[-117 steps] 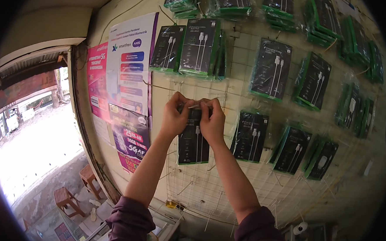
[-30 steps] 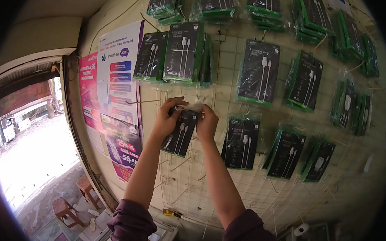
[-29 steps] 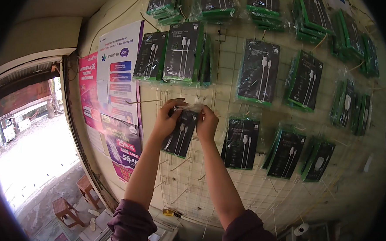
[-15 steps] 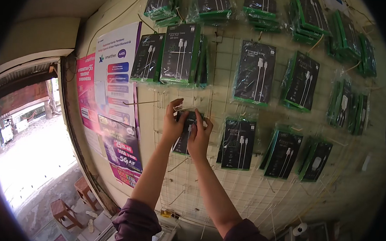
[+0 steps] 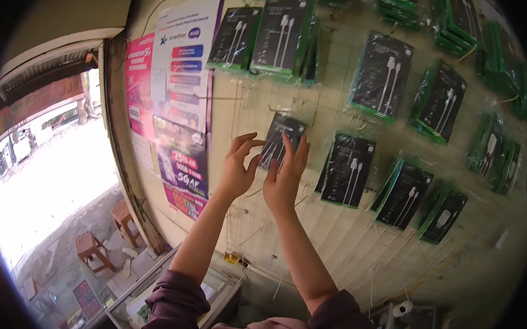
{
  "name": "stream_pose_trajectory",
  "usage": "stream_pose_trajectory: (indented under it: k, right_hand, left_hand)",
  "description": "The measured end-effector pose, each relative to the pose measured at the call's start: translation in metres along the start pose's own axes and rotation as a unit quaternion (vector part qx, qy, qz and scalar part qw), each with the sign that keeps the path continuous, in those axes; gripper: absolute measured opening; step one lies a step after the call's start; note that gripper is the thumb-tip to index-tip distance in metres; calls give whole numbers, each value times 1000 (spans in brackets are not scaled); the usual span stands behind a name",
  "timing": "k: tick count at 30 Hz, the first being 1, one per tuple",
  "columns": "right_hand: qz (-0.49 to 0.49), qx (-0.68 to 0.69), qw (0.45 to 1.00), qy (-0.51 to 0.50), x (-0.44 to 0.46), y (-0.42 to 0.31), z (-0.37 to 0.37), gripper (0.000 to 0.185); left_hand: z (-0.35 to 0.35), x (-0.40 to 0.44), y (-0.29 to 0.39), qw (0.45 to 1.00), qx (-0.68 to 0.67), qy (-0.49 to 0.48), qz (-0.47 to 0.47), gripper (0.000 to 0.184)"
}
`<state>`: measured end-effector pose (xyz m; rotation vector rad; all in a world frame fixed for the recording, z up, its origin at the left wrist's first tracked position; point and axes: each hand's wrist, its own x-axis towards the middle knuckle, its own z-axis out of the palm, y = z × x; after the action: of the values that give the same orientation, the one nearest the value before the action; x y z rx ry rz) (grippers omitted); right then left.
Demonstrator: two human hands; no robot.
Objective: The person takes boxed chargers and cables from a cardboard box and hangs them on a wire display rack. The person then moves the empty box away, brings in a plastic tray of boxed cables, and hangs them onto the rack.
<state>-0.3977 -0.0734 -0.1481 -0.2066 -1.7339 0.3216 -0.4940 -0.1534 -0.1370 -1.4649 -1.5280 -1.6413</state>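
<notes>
A black charging cable pack hangs slightly tilted on the wire grid, its upper edge by a hook. My left hand is at its left side, fingers curved and apart, the fingertips close to the edge. In front of the pack's right side is my right hand, fingers stretched upward and apart, seeming to touch its face. Part of the pack is hidden behind those fingers. Another charging cable pack hangs above, and a further charging cable pack is to the right.
Several green-edged packs hang across the wire grid. A bare hook sticks out left of my hands. Posters cover the wall beside a bright doorway. Below stand brown stools and a glass display case.
Both hands have loosened from the top of the pack, and their fingers have spread. The pack now hangs at the hook. My view has tilted down and shifted left.
</notes>
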Motion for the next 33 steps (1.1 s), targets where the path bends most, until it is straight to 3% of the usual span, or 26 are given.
stream_pose_trajectory:
  k: [1, 5, 10, 12, 18, 23, 27, 29, 33]
  right_hand:
    - [-5, 51, 999, 3, -10, -14, -4, 56]
    - [-18, 153, 986, -57, -61, -60, -15, 39]
    - [19, 194, 970, -142, -155, -86, 19, 36]
    - [65, 204, 947, -238, -193, -94, 32, 32]
    - [72, 215, 899, -374, -320, -85, 82, 36]
    - [81, 137, 836, -525, -426, -65, 118, 48]
    - [50, 59, 802, -592, -501, -42, 142, 58]
    - [59, 48, 794, -604, -530, -32, 151, 58]
    - [81, 27, 775, -626, -563, -18, 169, 63]
  left_hand:
    - [-14, -13, 10, 1000, 9, 6, -14, 30]
    - [-70, -76, 27, 996, 14, 19, -81, 26]
    - [-128, -183, 5, 965, 41, 89, -243, 20]
    - [-146, -234, -4, 943, 57, 115, -309, 20]
    - [-189, -381, -22, 849, 118, 154, -491, 20]
    - [-183, -489, -50, 761, 167, 169, -603, 20]
    - [-160, -553, -78, 727, 189, 146, -643, 31]
    - [-145, -580, -93, 734, 233, 100, -631, 45]
    - [-129, -598, -112, 731, 227, 102, -636, 60]
